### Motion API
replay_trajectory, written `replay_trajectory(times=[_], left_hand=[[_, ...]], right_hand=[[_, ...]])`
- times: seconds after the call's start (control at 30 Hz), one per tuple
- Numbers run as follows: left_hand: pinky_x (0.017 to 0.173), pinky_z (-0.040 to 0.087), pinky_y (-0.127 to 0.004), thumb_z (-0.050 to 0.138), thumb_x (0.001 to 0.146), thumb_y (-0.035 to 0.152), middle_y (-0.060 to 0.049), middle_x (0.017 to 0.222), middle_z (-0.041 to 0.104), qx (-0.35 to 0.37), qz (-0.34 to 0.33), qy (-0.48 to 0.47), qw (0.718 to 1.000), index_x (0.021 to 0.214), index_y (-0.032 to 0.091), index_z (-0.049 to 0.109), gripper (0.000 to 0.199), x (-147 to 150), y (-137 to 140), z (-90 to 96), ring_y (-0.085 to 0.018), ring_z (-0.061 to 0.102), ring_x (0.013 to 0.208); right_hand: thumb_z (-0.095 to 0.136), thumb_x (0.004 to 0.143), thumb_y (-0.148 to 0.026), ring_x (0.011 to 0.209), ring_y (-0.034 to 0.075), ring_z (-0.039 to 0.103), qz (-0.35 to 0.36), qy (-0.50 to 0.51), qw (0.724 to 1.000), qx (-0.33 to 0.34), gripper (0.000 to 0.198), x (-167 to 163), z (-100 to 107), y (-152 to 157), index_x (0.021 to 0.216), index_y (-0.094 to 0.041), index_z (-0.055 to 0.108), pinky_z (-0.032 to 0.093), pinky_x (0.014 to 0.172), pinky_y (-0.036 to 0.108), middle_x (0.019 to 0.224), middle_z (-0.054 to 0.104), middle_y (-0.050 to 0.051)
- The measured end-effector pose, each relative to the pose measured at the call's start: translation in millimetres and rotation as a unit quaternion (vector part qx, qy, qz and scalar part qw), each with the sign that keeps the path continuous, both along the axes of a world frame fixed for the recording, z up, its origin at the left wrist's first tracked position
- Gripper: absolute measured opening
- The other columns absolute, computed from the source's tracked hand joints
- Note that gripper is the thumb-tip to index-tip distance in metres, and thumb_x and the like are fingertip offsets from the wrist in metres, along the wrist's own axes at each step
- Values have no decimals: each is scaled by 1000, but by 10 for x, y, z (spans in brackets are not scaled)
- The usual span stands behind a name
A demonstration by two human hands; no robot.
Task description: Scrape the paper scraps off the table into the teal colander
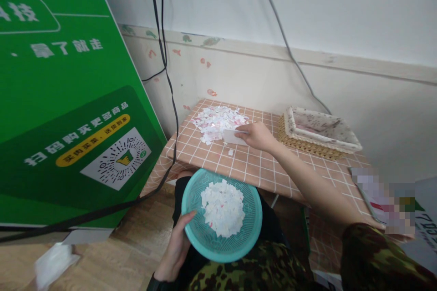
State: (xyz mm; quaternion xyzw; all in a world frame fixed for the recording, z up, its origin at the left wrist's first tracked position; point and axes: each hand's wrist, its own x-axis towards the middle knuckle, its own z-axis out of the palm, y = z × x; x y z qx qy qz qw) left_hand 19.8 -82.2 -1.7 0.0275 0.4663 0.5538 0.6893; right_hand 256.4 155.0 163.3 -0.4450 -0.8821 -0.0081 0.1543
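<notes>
My left hand (176, 244) grips the rim of a round turquoise plastic basket (251, 236) on my lap, thumb over the edge. Small white paper scraps (223, 209), a few with pink marks, lie heaped inside it. Over the table, my right hand (257, 135) is closed on a flat white card (235, 137). The card stands on its long edge against the near right side of a wide pile of white and pinkish paper scraps (218, 120). One loose scrap (231, 152) rests just in front of the card.
A lined wicker basket (307, 148) stands at the back right of the checked tablecloth (273, 168). Black cables (170, 86) hang beside a green printed cabinet (68, 100) on the left. A white bag (54, 263) lies on the wooden floor.
</notes>
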Motion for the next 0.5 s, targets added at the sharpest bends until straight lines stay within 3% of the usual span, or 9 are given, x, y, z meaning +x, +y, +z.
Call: replay_trajectory(times=[0.27, 0.5], left_hand=[[98, 44, -44, 71, 71, 25, -10, 97, 75, 1, 3, 4, 1000, 94, 11, 73, 27, 2, 14, -22, -29, 67, 97], [98, 44, -45, 70, 73, 27, -11, 100, 74, 7, -4, 1, 1000, 97, 11, 72, 29, 0, -11, -51, -28, 67, 96]], right_hand=[[51, 88, -33, 81, 20, 63, 12, 32, 999, 2, 24, 30, 54, 5, 95, -24, 72, 38, 68, 30, 89, 72, 5], [50, 88, -33, 72, 17, 59, 31, -35, 999, 4, 24, -76, 75, 2, 85, -24, 72, 31, 61, 29, 76, 69, 3]])
